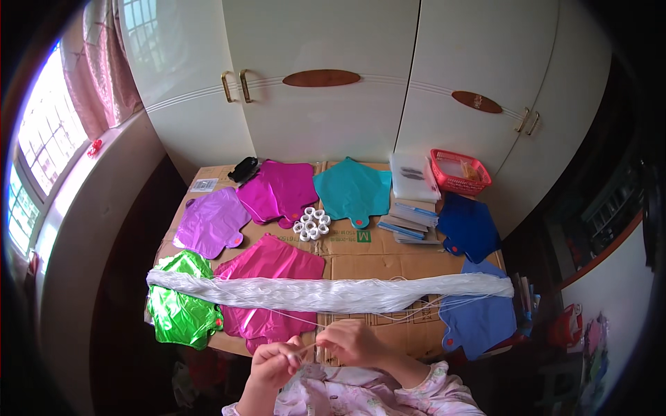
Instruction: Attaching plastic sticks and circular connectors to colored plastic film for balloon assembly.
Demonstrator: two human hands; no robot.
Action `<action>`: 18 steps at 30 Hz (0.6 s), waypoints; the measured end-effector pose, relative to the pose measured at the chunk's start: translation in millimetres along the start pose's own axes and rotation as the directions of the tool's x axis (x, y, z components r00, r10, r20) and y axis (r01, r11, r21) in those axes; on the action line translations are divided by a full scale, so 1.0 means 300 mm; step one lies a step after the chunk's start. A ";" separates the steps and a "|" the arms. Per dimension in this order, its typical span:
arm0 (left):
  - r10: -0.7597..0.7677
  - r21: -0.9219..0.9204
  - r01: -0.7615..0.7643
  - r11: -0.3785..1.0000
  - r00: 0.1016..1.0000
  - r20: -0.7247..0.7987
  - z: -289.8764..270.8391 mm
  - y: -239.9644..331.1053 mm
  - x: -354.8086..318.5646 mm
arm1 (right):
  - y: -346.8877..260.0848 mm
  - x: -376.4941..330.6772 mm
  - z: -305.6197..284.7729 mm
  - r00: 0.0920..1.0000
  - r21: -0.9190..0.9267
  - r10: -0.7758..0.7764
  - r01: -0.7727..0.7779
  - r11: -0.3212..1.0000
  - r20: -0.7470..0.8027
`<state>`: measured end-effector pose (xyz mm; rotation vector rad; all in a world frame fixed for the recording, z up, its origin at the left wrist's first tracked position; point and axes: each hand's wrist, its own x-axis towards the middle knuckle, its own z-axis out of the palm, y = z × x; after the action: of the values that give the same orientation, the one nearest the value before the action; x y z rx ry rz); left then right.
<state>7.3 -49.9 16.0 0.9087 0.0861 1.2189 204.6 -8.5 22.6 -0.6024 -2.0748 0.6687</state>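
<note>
Both my left hand (276, 362) and right hand (352, 343) pinch a thin strand (306, 347) at lower centre, right nearer the white bundle (347, 295) lying crosswise above.

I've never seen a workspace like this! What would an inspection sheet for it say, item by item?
Surface: brown cardboard, bare in patches.
Job's things: pale strand at the near side; long white hank of thread lying across green foil, pink foil and light blue foil.
Clutter: teal foil, grouped white rings, red basket at the far right.
Hands: left hand pinches the strand; right hand has fingertips beside it, grip partly hidden.
Cables: nothing seen.
Surroundings: pale cabinets behind; barred window and pink curtain at left.
</note>
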 end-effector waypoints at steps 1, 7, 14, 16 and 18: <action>-0.005 0.116 0.026 0.993 0.985 -0.174 0.020 -0.006 0.012 | -0.005 -0.010 0.015 1.000 -0.009 0.013 -0.013 1.000 0.005; 0.112 0.943 0.068 -0.325 0.993 -0.033 0.108 0.009 0.061 | -0.044 0.011 -0.038 0.999 -0.171 -0.018 0.026 0.985 0.050; 0.069 0.110 -0.014 0.994 0.852 -0.519 0.108 0.038 0.029 | 0.051 0.027 0.012 0.995 -0.010 -0.096 0.096 0.995 -0.017; 0.267 0.916 0.122 0.382 0.934 -0.236 0.076 0.061 0.066 | 0.018 0.032 0.032 0.997 -0.008 -0.048 0.047 0.999 -0.057; 0.217 0.936 0.045 -0.350 0.976 0.034 0.052 0.044 0.070 | 0.001 0.047 0.023 0.995 -0.046 -0.098 0.097 0.994 -0.025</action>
<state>13.3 -40.5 43.0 2.4200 1.5453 1.1362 191.6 -1.1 27.1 -0.5283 -2.0843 0.5564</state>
